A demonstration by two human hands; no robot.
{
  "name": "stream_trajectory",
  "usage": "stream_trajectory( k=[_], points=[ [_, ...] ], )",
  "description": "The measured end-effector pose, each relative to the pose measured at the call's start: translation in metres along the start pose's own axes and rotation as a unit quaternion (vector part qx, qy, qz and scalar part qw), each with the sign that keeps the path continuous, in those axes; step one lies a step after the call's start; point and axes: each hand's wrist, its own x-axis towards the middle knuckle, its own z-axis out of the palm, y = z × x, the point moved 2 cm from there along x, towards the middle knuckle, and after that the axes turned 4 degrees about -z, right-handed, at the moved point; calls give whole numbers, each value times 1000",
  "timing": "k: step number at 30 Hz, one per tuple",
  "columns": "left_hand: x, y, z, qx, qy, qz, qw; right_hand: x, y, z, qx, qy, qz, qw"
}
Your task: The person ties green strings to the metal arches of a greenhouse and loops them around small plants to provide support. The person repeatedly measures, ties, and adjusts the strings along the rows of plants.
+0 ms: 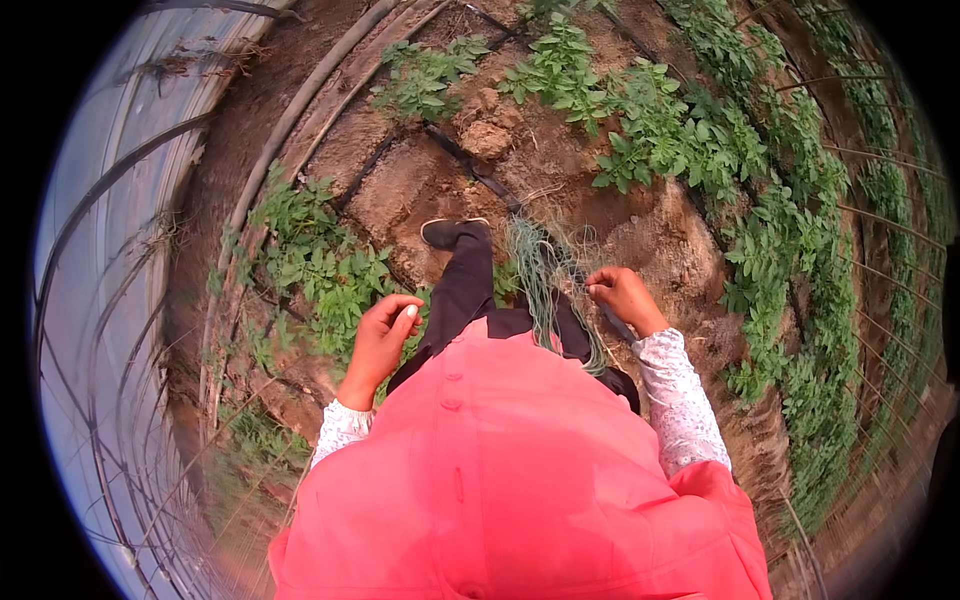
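A bundle of loose green twine (pixel 541 281) hangs in front of my dark trousers, its lower strands lying against the hem of my pink top. To the right of it is my right hand (pixel 622 298), thumb and fingertips pinched together; whether a thin strand runs between them is not clear. My left hand (pixel 384 339) is raised on the other side, beside a leafy green plant (pixel 341 281). Its fingers are curled, with the thumb near the forefinger, and nothing shows plainly in it. One dark shoe (pixel 453 232) stands on the soil ahead.
Black drip-irrigation lines (pixel 472 163) cross the brown soil. More plants (pixel 664 124) grow ahead and in rows at the right (pixel 806 300). Along the left, curved frame bars (pixel 112 176) stand against plastic sheeting (pixel 82 247). A thick pipe (pixel 281 124) runs beside it.
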Motion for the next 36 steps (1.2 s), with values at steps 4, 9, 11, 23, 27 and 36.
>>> stream_trajectory(
  k=[4, 9, 11, 23, 27, 36],
  points=[
    [4, 4, 8, 19, -6, 3, 1000, -7, -20, 9, 62, -67, -35, 995],
    [5, 3, 20, 27, -20, 29, 999, -22, -30, 18, 128, -141, -32, 981],
    [4, 2, 24, 27, -30, 31, 999, -25, -29, 21, 111, -166, 23, 980],
    [-1, -14, 32, 9, -19, 20, 1000, -18, -9, 23, 82, -143, 126, 978],
    [1, -17, 32, -2, -14, 14, 1000, -22, -17, 9, 148, -124, 99, 976],
    [6, -16, 34, -4, -17, 28, 999, -26, -36, -17, 205, -120, 55, 970]
  ],
)
